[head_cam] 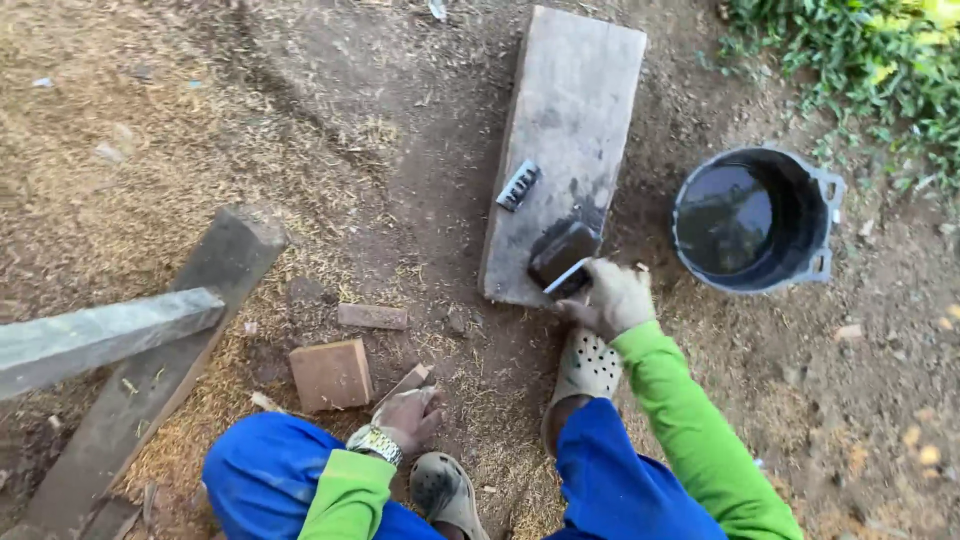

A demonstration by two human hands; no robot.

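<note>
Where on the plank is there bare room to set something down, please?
The plank's far half, beyond the small metal piece, is bare. Its near end is crowded: the dark block lies there with the right hand at it. The black bucket borders the right side.

Location: outdoor work area on bare ground, not an indoor workshop; indicators: packed soil strewn with sawdust (250, 330); weathered timber beams (150, 370) lying on the earth; a worn plank (575, 110) as work surface; a black bucket (752, 222) of water; green plants (860, 50) at the edge.
</note>
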